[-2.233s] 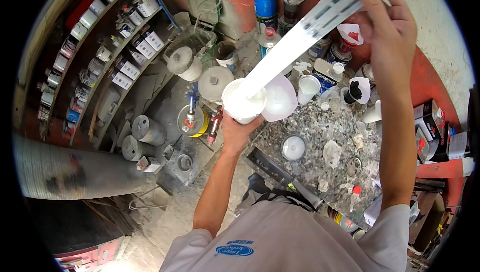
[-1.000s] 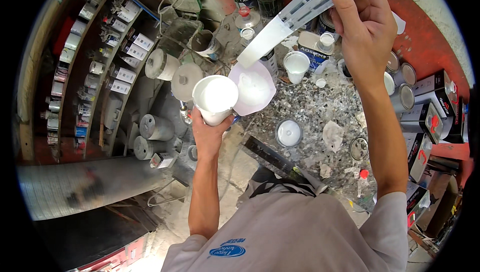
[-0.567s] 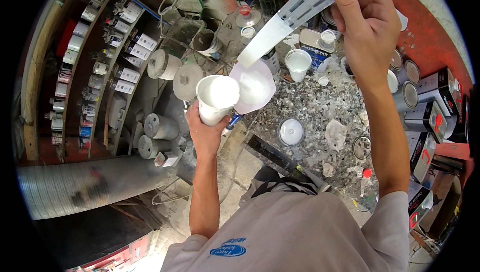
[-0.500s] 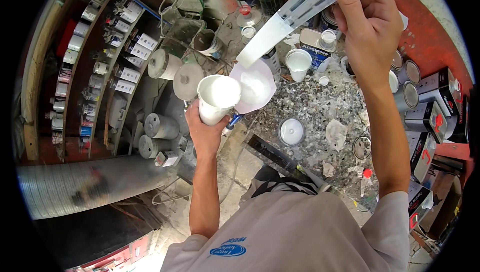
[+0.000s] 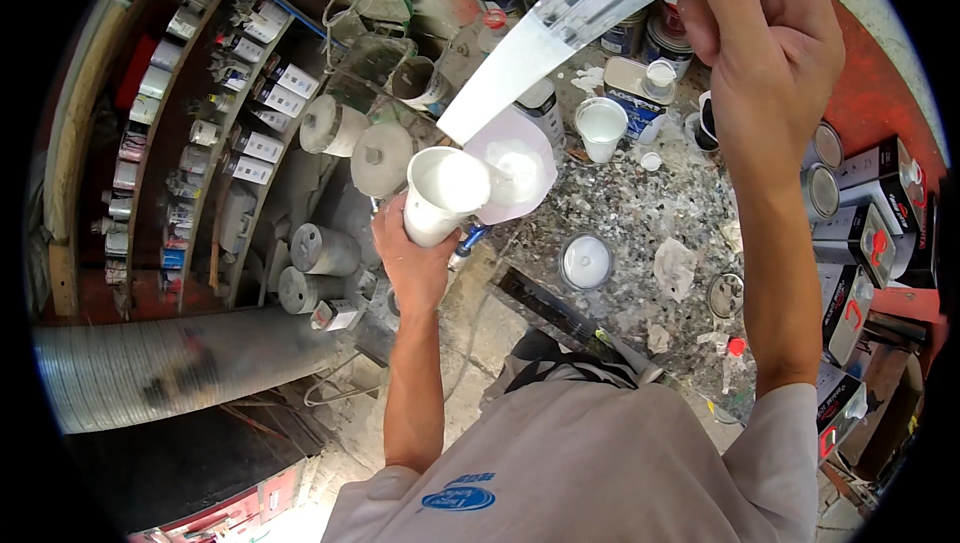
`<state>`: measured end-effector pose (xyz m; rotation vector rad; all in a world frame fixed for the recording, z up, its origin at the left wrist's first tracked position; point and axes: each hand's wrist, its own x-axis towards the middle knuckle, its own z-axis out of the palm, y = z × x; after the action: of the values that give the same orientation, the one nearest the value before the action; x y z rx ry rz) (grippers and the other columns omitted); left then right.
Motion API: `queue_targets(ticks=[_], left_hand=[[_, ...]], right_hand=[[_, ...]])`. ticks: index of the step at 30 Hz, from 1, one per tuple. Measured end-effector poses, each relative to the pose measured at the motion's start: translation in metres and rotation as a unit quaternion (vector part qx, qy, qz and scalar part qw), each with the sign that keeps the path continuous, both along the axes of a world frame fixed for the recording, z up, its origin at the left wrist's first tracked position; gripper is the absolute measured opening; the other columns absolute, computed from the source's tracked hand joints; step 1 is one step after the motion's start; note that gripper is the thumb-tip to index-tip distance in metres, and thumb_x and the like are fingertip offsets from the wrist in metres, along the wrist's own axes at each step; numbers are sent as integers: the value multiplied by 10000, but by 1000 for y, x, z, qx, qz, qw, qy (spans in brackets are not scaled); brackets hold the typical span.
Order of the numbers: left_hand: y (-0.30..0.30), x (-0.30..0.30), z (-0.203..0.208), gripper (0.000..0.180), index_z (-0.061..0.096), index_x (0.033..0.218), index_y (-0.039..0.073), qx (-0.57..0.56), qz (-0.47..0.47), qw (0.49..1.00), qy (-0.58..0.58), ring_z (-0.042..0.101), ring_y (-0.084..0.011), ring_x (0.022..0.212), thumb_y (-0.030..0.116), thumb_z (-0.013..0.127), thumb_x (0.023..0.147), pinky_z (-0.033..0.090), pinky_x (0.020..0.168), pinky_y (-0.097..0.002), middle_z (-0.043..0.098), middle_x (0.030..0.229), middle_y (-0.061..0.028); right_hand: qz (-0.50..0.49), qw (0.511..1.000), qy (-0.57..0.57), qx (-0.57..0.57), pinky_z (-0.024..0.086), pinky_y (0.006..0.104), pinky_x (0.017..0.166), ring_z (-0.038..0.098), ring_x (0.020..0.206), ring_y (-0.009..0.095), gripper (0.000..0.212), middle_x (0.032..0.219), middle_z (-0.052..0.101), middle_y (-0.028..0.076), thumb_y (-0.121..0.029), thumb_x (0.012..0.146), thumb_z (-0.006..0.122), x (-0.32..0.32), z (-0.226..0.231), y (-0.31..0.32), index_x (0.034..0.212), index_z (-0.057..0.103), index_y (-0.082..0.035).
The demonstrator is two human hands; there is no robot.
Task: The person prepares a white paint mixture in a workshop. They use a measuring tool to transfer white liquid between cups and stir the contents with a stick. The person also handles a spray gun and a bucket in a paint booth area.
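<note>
My left hand (image 5: 412, 261) is wrapped round a white plastic cup (image 5: 432, 225) with white liquid, apparently paint, inside. The cup leans toward a pale paper cone (image 5: 540, 161), which looks like a paint strainer and has white liquid in it. Up at the top right, my right hand (image 5: 765, 63) grips a long, flat mixing stick (image 5: 520, 68) between thumb and fingers. White paint coats the stick's lower end, whose tip is above the cup's far rim. Beneath the cone, a blue-and-metal fitting (image 5: 470, 241) shows beside my left hand; the rest of it is hidden.
On the paint-spattered bench (image 5: 640, 208) stand a white cup (image 5: 601, 133), an open can of white paint (image 5: 584, 261) and crumpled paper (image 5: 676, 268). Rectangular tins (image 5: 855, 238) line the right side. Shelves of small cans (image 5: 190, 133) rise at left, near grey lidded pots (image 5: 383, 158).
The stick's tip has moved left, from over the paper cone to above the cup's far rim. My right hand has shifted slightly right, and the cup slightly right too.
</note>
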<state>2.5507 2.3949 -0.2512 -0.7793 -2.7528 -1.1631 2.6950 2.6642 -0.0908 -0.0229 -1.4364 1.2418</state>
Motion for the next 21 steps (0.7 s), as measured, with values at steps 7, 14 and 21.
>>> queue_targets(ticks=[7, 14, 21], left_hand=[[4, 0, 5, 743, 536, 1272, 12, 5, 20, 1000, -22, 543, -245, 1152, 90, 880, 618, 449, 987, -372, 500, 1279, -110], [8, 3, 37, 697, 548, 1244, 15, 140, -30, 970, -195, 585, -241, 1079, 92, 869, 630, 468, 941, -372, 594, 1181, -104], [11, 10, 76, 624, 571, 1223, 3, 259, -100, 900, -335, 614, -195, 1041, 13, 850, 665, 506, 893, -346, 645, 1151, -87]], right_hand=[[114, 991, 45, -51, 474, 207, 627, 598, 751, 56, 290, 970, 656, 41, -52, 976, 590, -36, -2, -32, 1248, 540, 36], [96, 984, -151, 9, 491, 228, 636, 615, 744, 61, 188, 883, 654, 49, -41, 940, 615, -41, 16, -47, 1110, 599, 38], [64, 971, -223, 56, 495, 300, 616, 613, 662, 124, 219, 747, 665, 84, -147, 897, 682, -62, 37, -57, 1007, 640, 38]])
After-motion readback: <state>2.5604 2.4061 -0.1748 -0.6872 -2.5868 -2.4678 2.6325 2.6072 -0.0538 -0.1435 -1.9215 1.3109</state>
